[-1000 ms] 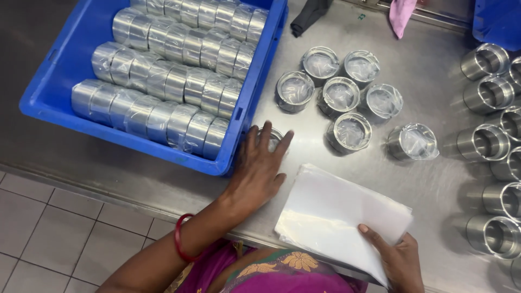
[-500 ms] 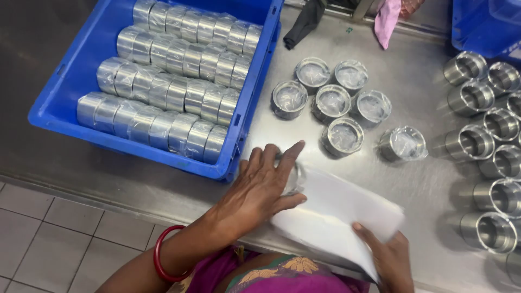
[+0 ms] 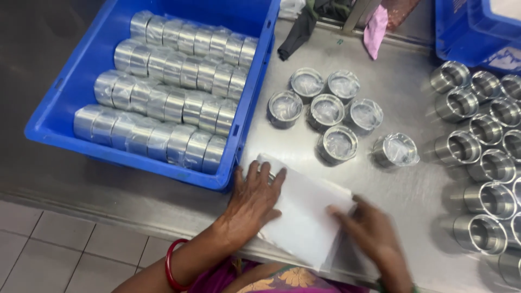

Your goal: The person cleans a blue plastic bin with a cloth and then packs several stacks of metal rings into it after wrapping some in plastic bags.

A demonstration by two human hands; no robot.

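A stack of white plastic sheets point(image 3: 306, 217) lies on the steel table point(image 3: 401, 190) at its near edge. My left hand point(image 3: 252, 203) rests flat on the stack's left part, fingers spread, a red bangle on the wrist. My right hand point(image 3: 372, 233), blurred, touches the stack's right edge. Whether a metal ring lies under the sheet or my left hand cannot be told. Several wrapped metal rings point(image 3: 328, 108) sit just beyond the stack.
A blue crate point(image 3: 65, 92) at the left holds rows of wrapped metal rings point(image 3: 168, 92). Several bare metal rings point(image 3: 483, 157) stand at the right. Another blue crate point(image 3: 472, 32) sits at the far right; dark and pink cloths point(image 3: 374, 27) lie at the back.
My left hand has slid from beside the crate onto the white stack. My right hand has moved up from the near corner onto the stack's right edge.
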